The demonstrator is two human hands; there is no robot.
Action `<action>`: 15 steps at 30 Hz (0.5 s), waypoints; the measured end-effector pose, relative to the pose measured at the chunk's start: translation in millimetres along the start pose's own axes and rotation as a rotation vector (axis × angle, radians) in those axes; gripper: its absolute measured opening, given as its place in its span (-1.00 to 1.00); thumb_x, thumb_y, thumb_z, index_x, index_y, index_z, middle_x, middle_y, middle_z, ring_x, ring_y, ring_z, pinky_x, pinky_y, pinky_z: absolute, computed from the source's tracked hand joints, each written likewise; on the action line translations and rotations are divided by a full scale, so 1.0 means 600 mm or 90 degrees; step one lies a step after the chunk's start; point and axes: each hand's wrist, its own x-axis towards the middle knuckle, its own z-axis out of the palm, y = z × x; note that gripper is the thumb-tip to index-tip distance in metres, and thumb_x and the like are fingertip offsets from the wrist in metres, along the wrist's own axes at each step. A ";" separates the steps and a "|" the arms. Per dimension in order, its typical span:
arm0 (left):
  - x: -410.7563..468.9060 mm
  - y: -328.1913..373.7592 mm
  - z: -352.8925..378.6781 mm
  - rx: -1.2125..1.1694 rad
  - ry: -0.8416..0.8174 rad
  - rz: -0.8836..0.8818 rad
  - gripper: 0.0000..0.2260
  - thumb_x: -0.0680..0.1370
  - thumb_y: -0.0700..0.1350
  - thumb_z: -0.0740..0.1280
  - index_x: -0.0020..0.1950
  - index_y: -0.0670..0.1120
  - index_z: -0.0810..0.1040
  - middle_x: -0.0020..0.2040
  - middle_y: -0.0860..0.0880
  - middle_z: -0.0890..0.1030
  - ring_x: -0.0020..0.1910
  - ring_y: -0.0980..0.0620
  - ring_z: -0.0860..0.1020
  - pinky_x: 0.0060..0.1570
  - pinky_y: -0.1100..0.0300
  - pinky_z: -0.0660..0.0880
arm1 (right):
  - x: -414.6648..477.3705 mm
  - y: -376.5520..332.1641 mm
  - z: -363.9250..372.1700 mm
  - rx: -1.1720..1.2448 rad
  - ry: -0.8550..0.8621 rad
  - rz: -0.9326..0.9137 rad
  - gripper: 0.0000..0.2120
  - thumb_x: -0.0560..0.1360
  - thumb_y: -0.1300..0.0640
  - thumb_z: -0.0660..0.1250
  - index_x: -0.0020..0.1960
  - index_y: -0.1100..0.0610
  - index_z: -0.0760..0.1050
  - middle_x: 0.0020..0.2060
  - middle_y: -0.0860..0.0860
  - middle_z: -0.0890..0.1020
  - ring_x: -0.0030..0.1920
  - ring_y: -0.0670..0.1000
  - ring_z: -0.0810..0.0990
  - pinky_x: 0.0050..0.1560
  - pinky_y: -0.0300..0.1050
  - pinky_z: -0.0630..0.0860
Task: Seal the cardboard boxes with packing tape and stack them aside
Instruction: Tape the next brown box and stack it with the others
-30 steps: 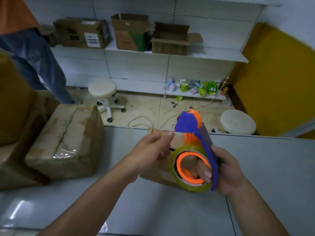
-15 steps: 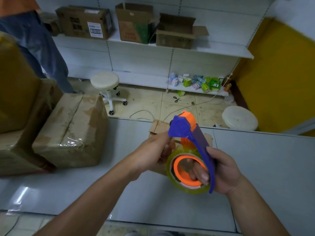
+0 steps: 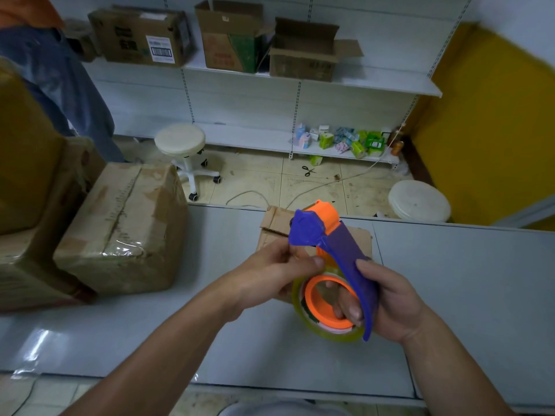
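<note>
The right hand (image 3: pixel 390 298) is wrapped round the purple handle of the dispenser (image 3: pixel 339 244), its fingers curled through the orange core of the roll (image 3: pixel 330 333), and holds it in the air above the table (image 3: pixel 465 280). The left hand (image 3: pixel 270 274) pinches thumb against forefinger at the top of the roll, just under the dispenser's head; whether it has the tape end between them cannot be told. The box (image 3: pixel 276 220) to be sealed lies on the table just behind both hands, mostly hidden by them, with no tape showing on the part in view. Taped boxes (image 3: pixel 126 223) stand stacked at the left. The step in hand looks like freeing the tape end, ahead of any sealing. The next move likely calls for drawing out a short tail, laying it over the head, then lowering the dispenser to the box's far edge and pulling along the seam; clear tape may cling back to the roll or twist
</note>
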 end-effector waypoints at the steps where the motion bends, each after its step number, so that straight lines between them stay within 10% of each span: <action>1: 0.001 -0.001 0.001 -0.001 0.014 -0.006 -0.73 0.58 0.08 0.27 0.21 -0.02 0.52 -0.01 -0.01 0.64 -0.29 0.30 0.60 -0.34 0.43 0.46 | -0.001 -0.002 0.001 -0.003 0.007 0.003 -0.40 0.12 -0.12 0.64 -0.03 0.29 0.65 -0.61 0.21 0.50 -0.63 0.08 0.49 -0.41 -0.05 0.54; 9: 0.020 -0.012 -0.003 0.054 0.108 -0.046 -0.86 0.59 -0.09 0.29 -0.14 -0.01 0.59 -0.38 0.12 0.61 -0.40 0.21 0.56 -0.34 0.36 0.50 | -0.005 -0.014 0.013 -0.094 -0.007 0.047 -0.21 0.08 -0.17 0.63 0.06 0.33 0.44 -0.47 0.10 0.64 -0.55 0.03 0.57 -0.39 -0.13 0.51; 15: 0.021 -0.015 0.003 -0.007 0.170 -0.045 -0.85 0.59 -0.10 0.31 -0.12 -0.08 0.63 -0.29 0.03 0.65 -0.32 0.13 0.58 -0.26 0.30 0.50 | -0.004 -0.018 0.011 -0.115 -0.021 0.055 -0.26 0.13 -0.18 0.61 0.06 0.30 0.45 -0.44 0.09 0.66 -0.51 0.03 0.59 -0.37 -0.13 0.53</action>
